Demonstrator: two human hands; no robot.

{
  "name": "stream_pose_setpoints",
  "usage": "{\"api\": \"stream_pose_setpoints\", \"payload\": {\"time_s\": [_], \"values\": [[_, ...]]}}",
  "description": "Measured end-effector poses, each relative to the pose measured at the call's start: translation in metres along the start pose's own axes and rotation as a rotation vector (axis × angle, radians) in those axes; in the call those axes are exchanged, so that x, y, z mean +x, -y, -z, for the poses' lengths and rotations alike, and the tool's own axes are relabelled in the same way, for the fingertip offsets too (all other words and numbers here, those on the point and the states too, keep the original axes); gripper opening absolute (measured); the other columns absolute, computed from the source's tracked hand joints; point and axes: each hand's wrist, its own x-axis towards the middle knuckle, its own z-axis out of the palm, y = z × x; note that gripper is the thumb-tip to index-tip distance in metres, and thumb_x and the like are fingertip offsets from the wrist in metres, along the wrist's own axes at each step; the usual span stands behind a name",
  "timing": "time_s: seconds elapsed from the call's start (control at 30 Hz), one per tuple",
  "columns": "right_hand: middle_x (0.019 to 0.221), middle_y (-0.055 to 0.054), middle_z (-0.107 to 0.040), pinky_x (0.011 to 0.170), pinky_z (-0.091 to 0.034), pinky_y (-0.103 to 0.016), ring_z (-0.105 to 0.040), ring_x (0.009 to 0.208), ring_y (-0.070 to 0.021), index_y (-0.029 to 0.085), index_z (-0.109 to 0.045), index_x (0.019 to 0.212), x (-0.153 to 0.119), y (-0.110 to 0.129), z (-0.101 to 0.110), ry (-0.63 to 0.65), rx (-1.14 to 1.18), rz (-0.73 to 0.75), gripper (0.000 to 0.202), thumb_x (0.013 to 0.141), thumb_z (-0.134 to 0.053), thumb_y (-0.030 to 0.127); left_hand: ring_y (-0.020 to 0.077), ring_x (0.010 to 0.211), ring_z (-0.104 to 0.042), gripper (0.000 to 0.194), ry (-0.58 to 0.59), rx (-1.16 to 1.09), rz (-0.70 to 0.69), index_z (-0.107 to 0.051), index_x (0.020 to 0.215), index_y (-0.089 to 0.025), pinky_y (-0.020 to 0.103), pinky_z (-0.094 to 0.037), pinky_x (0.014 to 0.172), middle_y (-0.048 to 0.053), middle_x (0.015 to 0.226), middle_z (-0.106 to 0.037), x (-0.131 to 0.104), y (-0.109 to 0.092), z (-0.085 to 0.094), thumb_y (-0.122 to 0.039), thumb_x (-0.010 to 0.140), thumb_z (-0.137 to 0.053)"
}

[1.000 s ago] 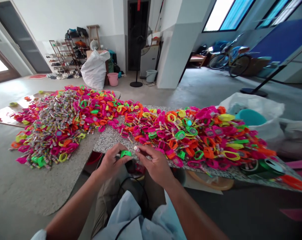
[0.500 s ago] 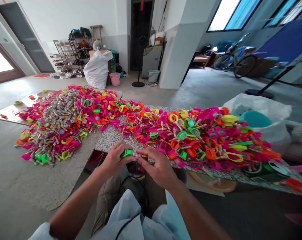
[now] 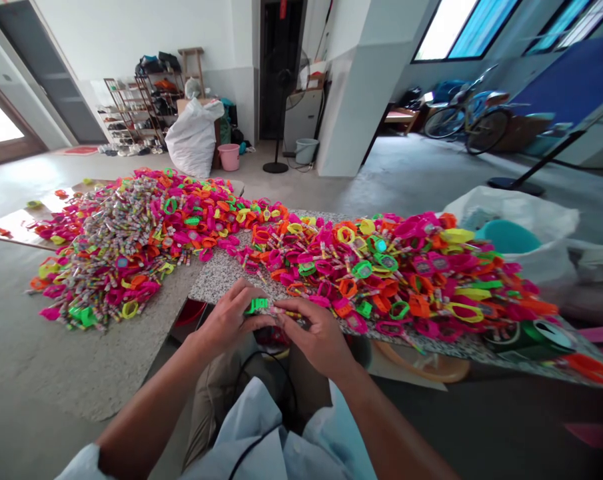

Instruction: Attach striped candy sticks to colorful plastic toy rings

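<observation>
Between the fingers of my left hand [image 3: 235, 312] is a bright green toy watch [image 3: 257, 305], its strap curled. My right hand [image 3: 315, 332] pinches a thin tube with pink and yellow pieces [image 3: 290, 313], its end touching the green watch. Both hands meet just over my lap, at the near edge of the speckled stone tabletop [image 3: 216, 277]. Just beyond my right hand spreads a heap of pink, orange, yellow and green toy watches [image 3: 381, 267], many with small tubes. Fingertips partly hide where watch and tube join.
To the left lies another pile of watches with many wrapped tubes [image 3: 126, 220]. A green can [image 3: 544, 339] lies on its side at the right end. Beyond the table stand a white sack [image 3: 194, 137], a pink bucket [image 3: 229, 157], a fan [image 3: 276, 167] and a bicycle [image 3: 468, 120].
The green watch has turned slightly in my left fingers, showing more of its notched strap. Both hands stay nearly in place, still pressed together around the watch and tube.
</observation>
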Motion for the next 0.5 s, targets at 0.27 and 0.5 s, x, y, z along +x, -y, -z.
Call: {"api": "stream_pose_setpoints", "payload": {"time_s": [0.27, 0.5], "values": [[0.085, -0.003, -0.078, 0.061, -0.051, -0.027, -0.069, 0.072, -0.0189, 0.023, -0.083, 0.099, -0.002, -0.0042, -0.0036, 0.017, 0.058, -0.099, 0.025, 0.096, -0.07, 0.044, 0.0219, 0.09, -0.06, 0.037, 0.05, 0.026, -0.017, -0.079, 0.111, -0.024, 0.03, -0.048, 0.083, 0.008, 0.095, -0.065, 0.0006, -0.0035, 0.0009, -0.036, 0.079, -0.09], [0.088, -0.004, -0.079, 0.067, -0.056, -0.029, -0.073, 0.078, -0.0211, 0.023, -0.083, 0.098, -0.0022, -0.0022, -0.0005, 0.025, 0.01, -0.021, 0.022, 0.096, -0.069, 0.04, 0.0225, 0.089, -0.059, 0.039, 0.048, -0.058, 0.049, -0.081, 0.105, -0.024, 0.032, -0.048, 0.085, 0.008, 0.095, -0.066, 0.0029, -0.0077, 0.0006, -0.039, 0.072, -0.095]]}}
